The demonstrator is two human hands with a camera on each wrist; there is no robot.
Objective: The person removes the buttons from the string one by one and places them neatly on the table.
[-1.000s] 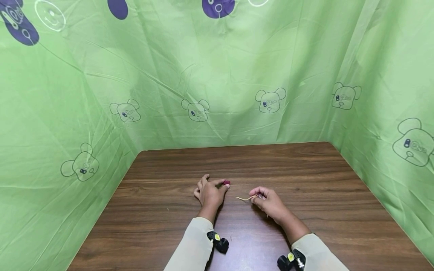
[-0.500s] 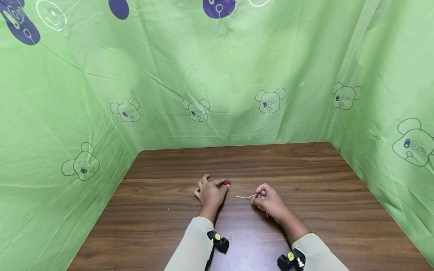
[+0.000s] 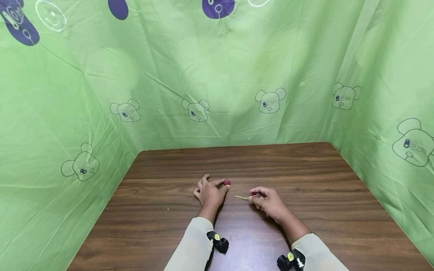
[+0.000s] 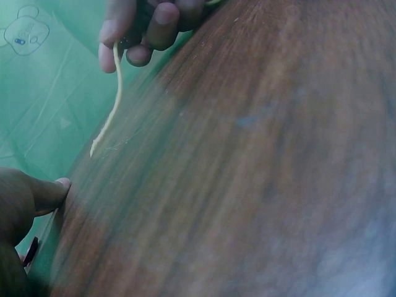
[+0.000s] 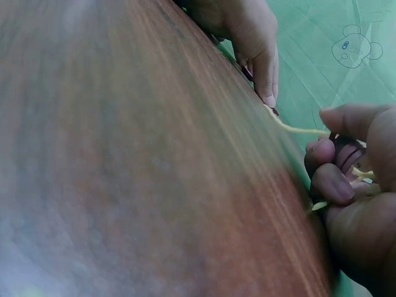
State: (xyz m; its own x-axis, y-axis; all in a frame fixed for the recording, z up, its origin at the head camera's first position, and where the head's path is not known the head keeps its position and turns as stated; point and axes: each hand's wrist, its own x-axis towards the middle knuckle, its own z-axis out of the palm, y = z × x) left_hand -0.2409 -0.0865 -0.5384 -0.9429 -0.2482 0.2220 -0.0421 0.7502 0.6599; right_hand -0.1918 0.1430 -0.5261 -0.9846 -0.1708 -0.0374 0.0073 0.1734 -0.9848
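Note:
In the head view my left hand (image 3: 211, 194) rests low over the table and pinches a small round dark red bead (image 3: 227, 182) between thumb and index finger. Its other fingers spread to the left. To the right, my right hand (image 3: 269, 201) holds a cream cord (image 3: 242, 197), whose loose end points at the left hand without touching the bead. Small dark and pinkish beads (image 5: 348, 151) sit among the curled right fingers in the right wrist view, partly hidden. A short cord tail (image 5: 320, 206) shows below those fingers. The left wrist view shows the cord (image 4: 117, 93) hanging from the right fingertips.
Both hands work over a brown wood-grain table (image 3: 169, 241). A tiny pale scrap (image 3: 167, 209) lies on it to the left. Green curtains (image 3: 230, 75) printed with bear faces enclose the back and sides. A wrist camera (image 3: 220, 244) sits on each sleeve.
The right fingers shift their hold on the beads and cord, and the cord's tip moves slightly left. The red bead turns a little between the left fingers, while the left hand stays in place.

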